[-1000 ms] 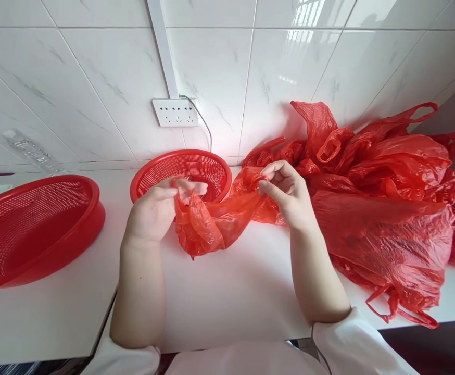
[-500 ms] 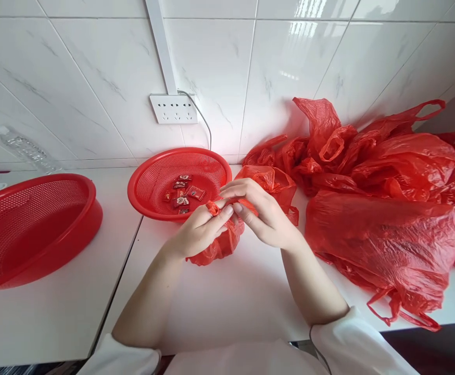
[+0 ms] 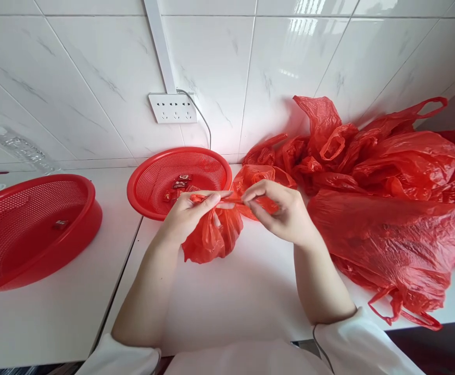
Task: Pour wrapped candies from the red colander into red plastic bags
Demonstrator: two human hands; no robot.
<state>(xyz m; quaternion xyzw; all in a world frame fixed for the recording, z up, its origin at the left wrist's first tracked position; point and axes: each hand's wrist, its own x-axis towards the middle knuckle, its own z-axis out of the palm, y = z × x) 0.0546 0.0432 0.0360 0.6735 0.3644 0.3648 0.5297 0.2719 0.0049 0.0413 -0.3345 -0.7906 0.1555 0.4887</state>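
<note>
A small red plastic bag (image 3: 212, 237), bunched up at its neck, hangs between my hands above the white table. My left hand (image 3: 190, 213) is closed on the gathered neck, thumb on top. With thumb and forefinger, my right hand (image 3: 278, 211) pinches the end of a twisted red strip of the bag, drawn out to the right. Just behind my left hand stands a red perforated basket (image 3: 145, 185) holding several small wrapped pieces (image 3: 180, 184). What the bag contains cannot be made out.
To the left stands a larger red basket (image 3: 95, 208) with a small wrapped piece (image 3: 60, 224) inside. Red plastic bags (image 3: 383, 224) are heaped on the right. A clear bottle (image 3: 26, 151) lies by the tiled wall, which carries a socket strip (image 3: 173, 108).
My right hand has moved right, away from my left, stretching a strip of the bag between them. A small wrapped piece now shows in the left basket.
</note>
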